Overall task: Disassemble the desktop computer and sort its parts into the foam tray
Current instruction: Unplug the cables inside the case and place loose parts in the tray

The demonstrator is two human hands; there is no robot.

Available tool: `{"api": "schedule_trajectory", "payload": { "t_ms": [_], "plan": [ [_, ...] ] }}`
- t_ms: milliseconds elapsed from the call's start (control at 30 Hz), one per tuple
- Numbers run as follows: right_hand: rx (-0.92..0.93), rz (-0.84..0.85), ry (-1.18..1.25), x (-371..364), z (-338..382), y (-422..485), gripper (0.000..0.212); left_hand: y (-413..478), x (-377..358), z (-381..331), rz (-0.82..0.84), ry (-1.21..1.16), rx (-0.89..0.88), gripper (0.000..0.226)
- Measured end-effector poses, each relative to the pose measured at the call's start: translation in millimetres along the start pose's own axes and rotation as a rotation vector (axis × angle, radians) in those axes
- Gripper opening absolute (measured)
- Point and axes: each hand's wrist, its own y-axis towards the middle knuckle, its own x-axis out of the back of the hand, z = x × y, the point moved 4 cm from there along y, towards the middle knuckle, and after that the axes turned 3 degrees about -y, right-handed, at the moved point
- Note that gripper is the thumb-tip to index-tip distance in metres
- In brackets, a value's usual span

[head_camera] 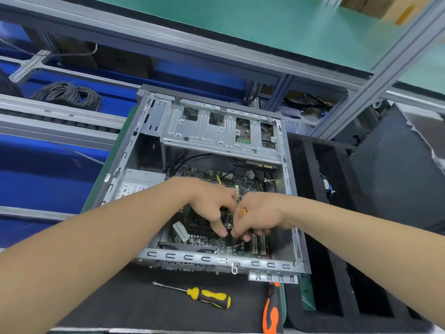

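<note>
The open desktop case [149,255] lies on its side in front of me, its green motherboard [204,239] exposed. Both hands reach inside over the board's middle. My left hand [209,201] has its fingers curled down onto a dark part near the CPU area. My right hand [257,213] is curled beside it, and a bit of orange shows inside its grip; the thing it holds is mostly hidden. The silver power supply [134,186] sits at the case's left. A metal drive cage [216,131] spans the far side. The black foam tray [337,280] stands to the right.
A yellow-and-black screwdriver [204,296] lies on the black mat [120,307] in front of the case. An orange-and-black tool [271,312] lies by the case's right front corner. A dark side panel [397,169] leans at the far right. Aluminium frame rails and coiled cable [67,94] are at the left.
</note>
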Motion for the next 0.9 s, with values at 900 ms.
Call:
{"api": "schedule_trajectory", "payload": {
  "t_ms": [900],
  "plan": [
    [0.344,-0.798,0.118,-11,5,-90,0.017,-73,5,-71,-1.054,-0.679,0.194,0.02]
  ]
}}
